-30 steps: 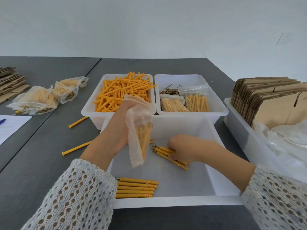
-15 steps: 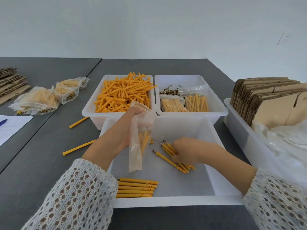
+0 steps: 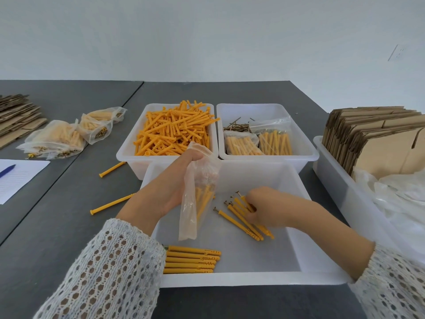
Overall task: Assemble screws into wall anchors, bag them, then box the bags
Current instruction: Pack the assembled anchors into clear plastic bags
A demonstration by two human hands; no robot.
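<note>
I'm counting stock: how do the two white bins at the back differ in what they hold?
The left back bin is heaped with loose orange anchors, none of them bagged. The right back bin holds a small loose pile of screws and clear bags of anchors lying side by side, with bare floor showing behind them. The left one is piled up to its rim; the right one sits low. Both are white plastic bins standing side by side on the grey table.

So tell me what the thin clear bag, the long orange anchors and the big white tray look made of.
Thin clear bag: soft plastic film, it crinkles and shows its contents. Long orange anchors: moulded plastic, matte. Big white tray: translucent, smooth plastic, probably rigid.
</note>
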